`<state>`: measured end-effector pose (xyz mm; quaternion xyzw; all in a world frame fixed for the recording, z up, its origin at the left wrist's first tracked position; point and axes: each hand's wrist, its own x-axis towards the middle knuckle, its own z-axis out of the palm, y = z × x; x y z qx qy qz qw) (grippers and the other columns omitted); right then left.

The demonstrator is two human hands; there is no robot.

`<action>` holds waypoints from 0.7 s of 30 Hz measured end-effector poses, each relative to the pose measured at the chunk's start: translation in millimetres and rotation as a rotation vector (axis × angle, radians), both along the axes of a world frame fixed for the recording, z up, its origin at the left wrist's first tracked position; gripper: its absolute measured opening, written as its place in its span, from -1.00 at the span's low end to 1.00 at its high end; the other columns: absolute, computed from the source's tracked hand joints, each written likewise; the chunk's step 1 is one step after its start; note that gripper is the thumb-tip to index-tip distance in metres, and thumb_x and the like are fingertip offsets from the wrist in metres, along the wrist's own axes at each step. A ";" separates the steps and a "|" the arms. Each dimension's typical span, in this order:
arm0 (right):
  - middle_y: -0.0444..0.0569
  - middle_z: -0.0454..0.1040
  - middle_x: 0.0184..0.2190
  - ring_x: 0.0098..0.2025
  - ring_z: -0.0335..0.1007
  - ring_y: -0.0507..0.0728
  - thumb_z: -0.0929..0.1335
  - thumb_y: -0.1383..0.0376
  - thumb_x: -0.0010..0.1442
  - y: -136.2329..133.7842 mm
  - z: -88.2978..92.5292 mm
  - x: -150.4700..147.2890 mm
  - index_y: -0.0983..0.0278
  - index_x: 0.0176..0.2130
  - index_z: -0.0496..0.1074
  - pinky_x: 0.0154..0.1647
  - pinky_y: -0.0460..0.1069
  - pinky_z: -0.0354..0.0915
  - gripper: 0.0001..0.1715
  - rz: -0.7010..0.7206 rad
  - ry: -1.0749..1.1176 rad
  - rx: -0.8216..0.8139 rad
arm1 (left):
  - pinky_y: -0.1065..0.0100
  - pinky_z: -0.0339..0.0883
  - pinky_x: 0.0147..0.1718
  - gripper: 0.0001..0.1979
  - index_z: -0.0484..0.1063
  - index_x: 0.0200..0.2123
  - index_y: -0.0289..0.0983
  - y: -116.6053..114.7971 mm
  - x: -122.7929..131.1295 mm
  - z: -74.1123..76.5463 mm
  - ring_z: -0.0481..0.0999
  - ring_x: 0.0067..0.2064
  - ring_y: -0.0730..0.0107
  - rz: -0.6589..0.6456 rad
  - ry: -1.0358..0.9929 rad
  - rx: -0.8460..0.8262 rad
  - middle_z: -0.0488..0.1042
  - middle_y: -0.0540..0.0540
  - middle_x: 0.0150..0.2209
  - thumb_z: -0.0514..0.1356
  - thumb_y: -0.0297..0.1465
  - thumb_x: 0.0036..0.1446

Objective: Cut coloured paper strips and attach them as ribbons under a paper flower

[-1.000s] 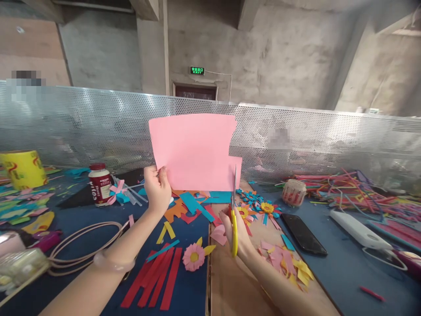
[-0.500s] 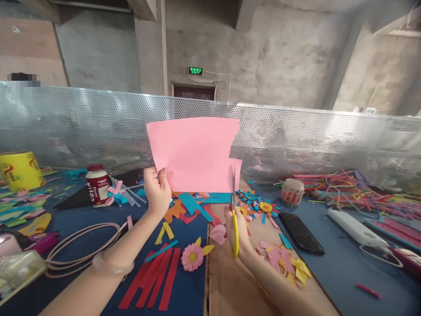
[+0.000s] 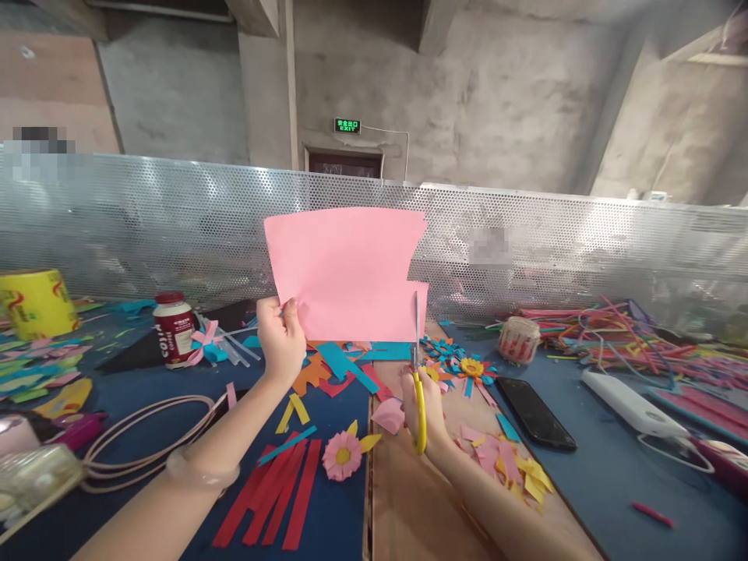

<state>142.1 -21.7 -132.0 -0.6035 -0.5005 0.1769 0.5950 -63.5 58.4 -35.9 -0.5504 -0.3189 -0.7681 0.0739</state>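
Observation:
My left hand point(image 3: 280, 335) pinches the lower left edge of a pink sheet of paper point(image 3: 344, 273), held upright above the table. The sheet's right side has a stepped, cut-away edge. My right hand point(image 3: 425, 409) is wrapped round the yellow handles of a pair of scissors point(image 3: 419, 413). Their blades point up and look nearly closed, lying along the sheet's lower right part. Below the sheet are a pink paper flower point(image 3: 342, 456) with a yellow centre, red paper strips point(image 3: 301, 495) and blue strips point(image 3: 351, 368).
To the left stand a dark red-lidded jar point(image 3: 174, 331), a yellow tape roll point(image 3: 38, 304) and a coiled cable point(image 3: 146, 405). A phone point(image 3: 536, 413), a white power strip point(image 3: 634, 405) and pink and yellow scraps point(image 3: 508, 467) lie right. Behind rises a perforated metal screen point(image 3: 555, 249).
The sheet's upper left corner has shifted slightly right. My right hand and the scissors have moved a little, while both grips stay the same.

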 end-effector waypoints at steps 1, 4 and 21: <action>-0.22 0.12 -0.65 -0.58 0.06 0.00 0.19 0.20 0.08 0.9 -2.2 0.0 0.24 -0.53 0.11 -0.58 -0.11 -0.02 -0.78 0.010 0.005 -0.001 | 0.36 0.36 -0.30 -0.86 0.18 -0.32 -0.24 0.5 0.2 -0.5 0.50 -0.29 0.33 -0.005 -0.002 -0.001 0.38 -0.07 -0.40 0.05 -0.29 0.19; -0.24 0.08 -0.65 -0.61 0.06 -0.01 0.19 0.17 0.11 3.5 -8.7 -1.9 0.23 -0.48 0.10 -0.61 -0.12 -0.03 -0.78 0.035 0.030 -0.009 | 0.34 0.37 -0.30 -0.85 0.17 -0.31 -0.24 2.7 0.4 -2.8 0.50 -0.28 0.32 -0.008 -0.008 0.000 0.40 -0.09 -0.38 0.05 -0.28 0.19; -0.21 0.24 -0.61 -0.60 0.14 0.01 0.23 0.09 0.09 0.5 -4.4 -7.9 0.23 -0.42 0.17 -0.55 -0.09 0.09 -0.74 0.124 0.104 0.000 | 0.37 0.31 -0.33 -0.86 0.23 -0.31 -0.27 5.8 -4.9 -7.7 0.48 -0.30 0.33 0.067 0.068 -0.006 0.41 -0.10 -0.37 0.05 -0.31 0.19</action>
